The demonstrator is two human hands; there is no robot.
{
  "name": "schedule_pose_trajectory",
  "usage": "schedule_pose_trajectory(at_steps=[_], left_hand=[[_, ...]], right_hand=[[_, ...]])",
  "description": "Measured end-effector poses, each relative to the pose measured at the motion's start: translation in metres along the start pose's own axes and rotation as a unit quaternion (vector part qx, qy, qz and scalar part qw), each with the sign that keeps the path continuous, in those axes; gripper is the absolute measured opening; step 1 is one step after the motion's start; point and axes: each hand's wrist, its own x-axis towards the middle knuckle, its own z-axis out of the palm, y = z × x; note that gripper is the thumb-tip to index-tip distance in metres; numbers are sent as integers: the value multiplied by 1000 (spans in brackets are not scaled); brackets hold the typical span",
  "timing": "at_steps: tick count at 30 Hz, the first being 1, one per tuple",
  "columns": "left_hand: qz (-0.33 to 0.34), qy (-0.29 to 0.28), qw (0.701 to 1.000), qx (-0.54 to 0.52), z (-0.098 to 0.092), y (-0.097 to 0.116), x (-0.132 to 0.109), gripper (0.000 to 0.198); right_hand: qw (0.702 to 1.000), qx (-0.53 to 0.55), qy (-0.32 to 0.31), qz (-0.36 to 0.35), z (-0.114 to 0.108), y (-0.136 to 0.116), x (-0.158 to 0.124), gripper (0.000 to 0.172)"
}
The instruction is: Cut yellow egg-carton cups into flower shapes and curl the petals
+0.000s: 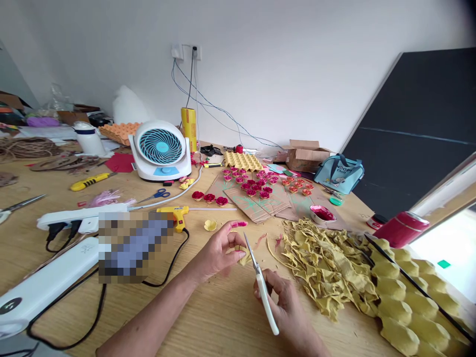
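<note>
Right hand (284,300), toward the near edge of the tabletop: fingers wrapped around the handle of white-handled scissors (265,295), blades pointing to the far edge; whether the blades are parted cannot be told from this angle. Left hand (217,250), just beside the blades: thumb and bent fingers pinch a small yellow pulp piece (244,258), partly hidden by the hand; index finger extended, tip stained red. Risk: with fingertips this near the blades, a slip of the piece or a badly angled snip could nick the thumb or tear the pulp. Egg tray (401,302), yellow, at the near right corner. Pulp scraps (327,272), heaped between tray and hands; a piece laid down there could be lost among them. Yellow pulp cup (210,225), single, beyond the left hand. Glue gun (180,218), yellow, left of the cup; its black cord (182,255) loops near the left forearm and could be snagged by a sweep of that arm. Bowl (323,214) of red colour, beyond the scraps. Red flowers (255,187), grouped on cardboard (256,204) toward the far edge. Fan (159,148), white, left of them; if running, it could scatter light pieces.
</note>
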Motion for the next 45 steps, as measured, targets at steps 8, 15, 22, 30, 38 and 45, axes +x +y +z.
schedule_pose_trajectory(at_steps=[8, 15, 22, 30, 38, 45], left_hand=[[-43, -3, 996, -83, 6, 6, -2, 54], [-59, -36, 996, -47, 9, -9, -1, 54], [-40, -107, 991, 73, 15, -30, -7, 66], [-31, -120, 989, 80, 17, -29, -8, 70], [-12, -93, 989, 111, 26, -39, -11, 71], [-105, -73, 986, -106, 30, -28, -8, 58]], right_hand=[[992, 118, 47, 26, -1, 7, 1, 26], [974, 189, 123, 9, -4, 9, 2, 32], [972, 199, 122, 4, -2, 7, 6, 29], [965, 242, 92, 31, 1, 8, 7, 26], [942, 304, 136, 45, -2, 12, 8, 37], [934, 321, 144, 61, 0, 16, 6, 37]])
